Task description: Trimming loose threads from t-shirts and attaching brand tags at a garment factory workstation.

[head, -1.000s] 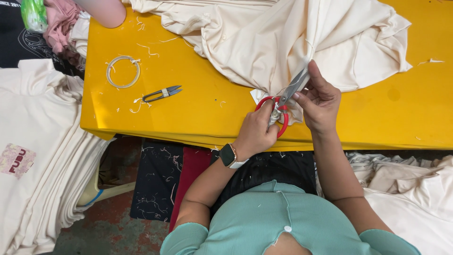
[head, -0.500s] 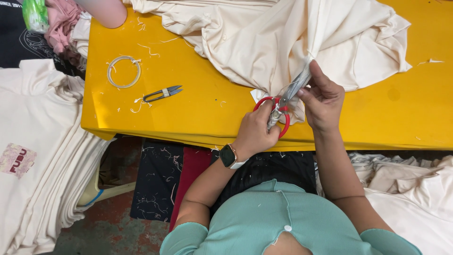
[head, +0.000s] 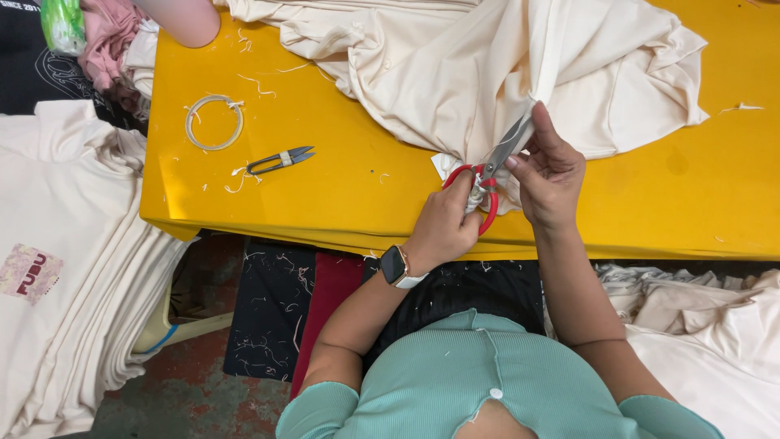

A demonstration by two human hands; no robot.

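My left hand [head: 443,229], the one with the watch, is closed through the red loops of the scissors [head: 490,175], low in the middle of the frame at the near edge of the yellow bench [head: 349,183]. The blades look nearly shut and point up and right into the cream cloth [head: 504,73], which is heaped over the upper middle and right of the bench. My right hand [head: 551,175] sits just right of the blades. Its fingers [head: 543,130] are pinched on a fold of cloth beside the tip, though I cannot tell how much of it they grip.

To my eye, a clean cut here needs the fold pulled taut, the pinching fingers clear of the edge, and short bites with only the tip.

Small snips [head: 280,160] and a pale ring [head: 214,122] lie at left, well apart from my hands. Folded shirts [head: 65,268] are stacked at far left. Another person's arm [head: 185,18] shows at the upper left.
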